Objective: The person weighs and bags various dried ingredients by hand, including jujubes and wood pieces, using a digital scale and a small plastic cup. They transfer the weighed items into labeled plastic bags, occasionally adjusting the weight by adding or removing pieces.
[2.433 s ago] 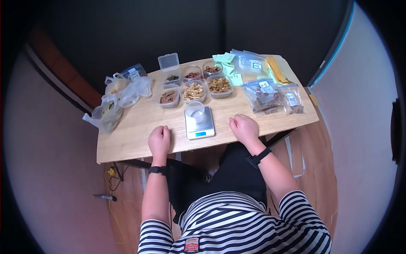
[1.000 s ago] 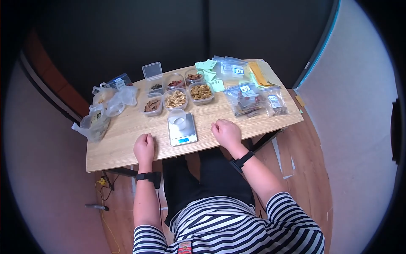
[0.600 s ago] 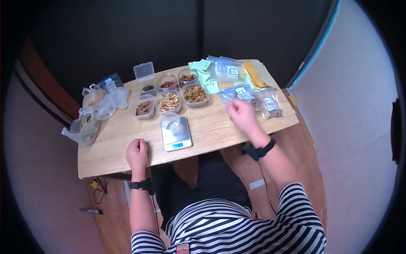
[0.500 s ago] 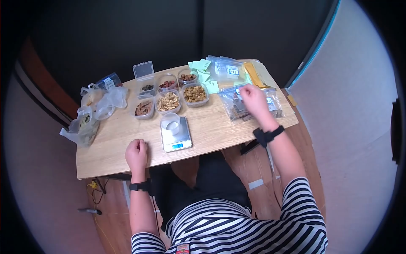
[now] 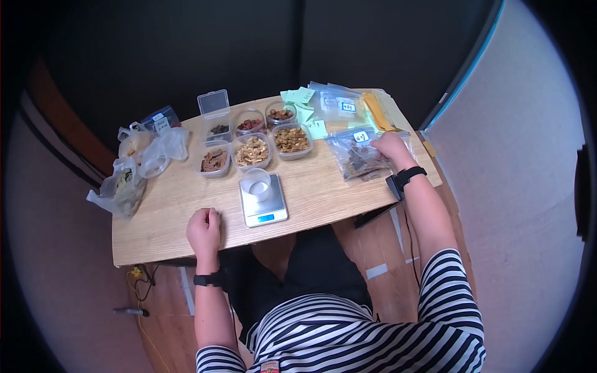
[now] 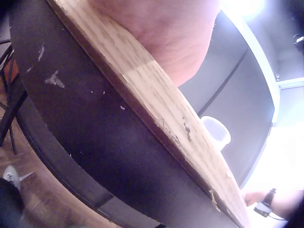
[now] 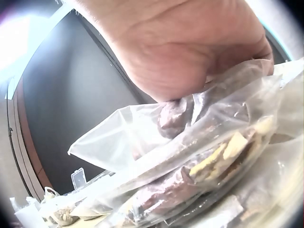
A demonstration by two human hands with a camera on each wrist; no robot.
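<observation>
My left hand (image 5: pixel 203 232) rests on the table's front edge (image 5: pixel 168 252), fingers loosely curled, holding nothing. In the left wrist view its heel (image 6: pixel 171 38) lies on the wood. At the right, my right hand (image 5: pixel 392 148) is on the labelled clear bags (image 5: pixel 354 163); the right wrist view has the hand (image 7: pixel 190 52) gripping the upper film of a bag (image 7: pixel 166 190) with dark and yellowish pieces inside. Its fingertips are mostly hidden. A clear cup (image 5: pixel 255 185) stands on the silver scale (image 5: pixel 266 208), between the hands.
Several tubs of dried pieces (image 5: pixel 251 151) stand behind the scale, one with a raised lid (image 5: pixel 213 101). Plastic bags (image 5: pixel 163 152) lie at the left. Green notes (image 5: pixel 298 95), more zip bags (image 5: pixel 336 104) and a yellow packet (image 5: pixel 377 112) lie at the back right.
My right hand has lifted off the table beside the scale, moved right and come down on the bags, gripping one. The left hand stays at the table edge. The head view has shifted.
</observation>
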